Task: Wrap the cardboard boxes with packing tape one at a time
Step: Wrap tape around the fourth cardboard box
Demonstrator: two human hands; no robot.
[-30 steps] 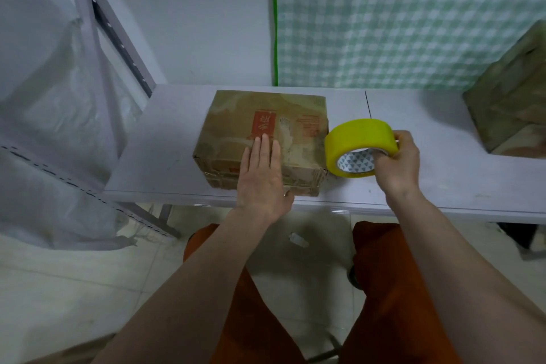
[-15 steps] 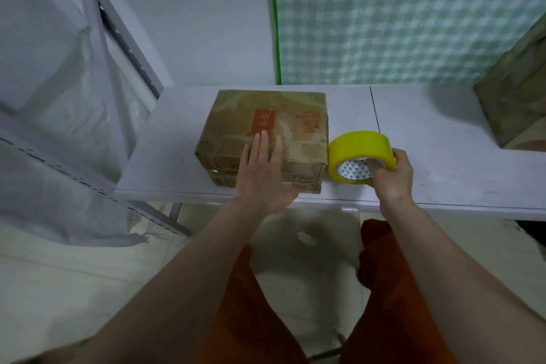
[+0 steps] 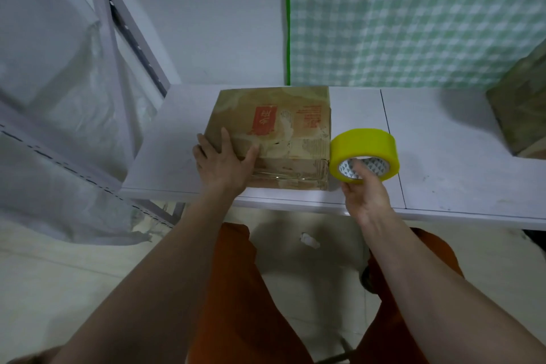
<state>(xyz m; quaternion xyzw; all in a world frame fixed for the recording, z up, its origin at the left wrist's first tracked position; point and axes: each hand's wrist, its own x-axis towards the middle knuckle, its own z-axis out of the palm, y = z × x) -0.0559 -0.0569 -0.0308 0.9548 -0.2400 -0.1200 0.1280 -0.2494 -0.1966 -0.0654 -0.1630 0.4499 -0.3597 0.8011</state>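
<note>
- The cardboard box (image 3: 274,130) carries a red rectangular label (image 3: 265,120) on its top face, with pale brush-style characters on it; they are too blurred to read.
- To the right of that label, the same face bears a block of small red printed lines (image 3: 312,117); the print is too small and soft to make out.
- The inner core of the yellow tape roll (image 3: 364,156) shows a repeated pattern of dark triangles on white, with no legible letters or numbers.
- Nothing else in view bears writing that can be read.
</note>
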